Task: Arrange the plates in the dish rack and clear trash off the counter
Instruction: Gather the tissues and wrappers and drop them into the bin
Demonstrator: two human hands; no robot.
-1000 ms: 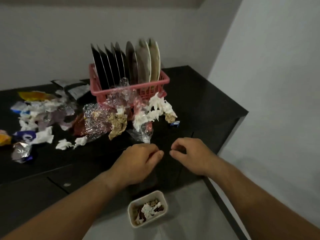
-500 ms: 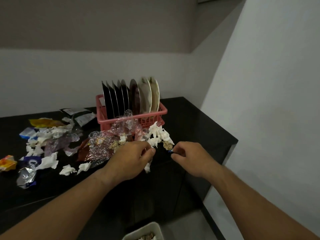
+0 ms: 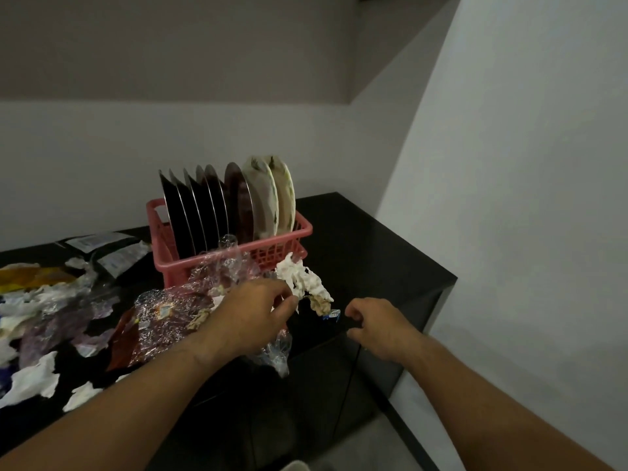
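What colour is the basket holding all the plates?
Pink. The dish rack shows clearly in the head view, behind the crumpled trash.

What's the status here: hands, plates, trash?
Left hand closed on crumpled clear plastic wrap; right hand empty, half curled. Plates upright in pink plastic dish rack. White tissue wad and wrappers litter black counter.

My left hand and right hand are bare; both forearms are uncovered, with no sleeves, gloves or jewellery.
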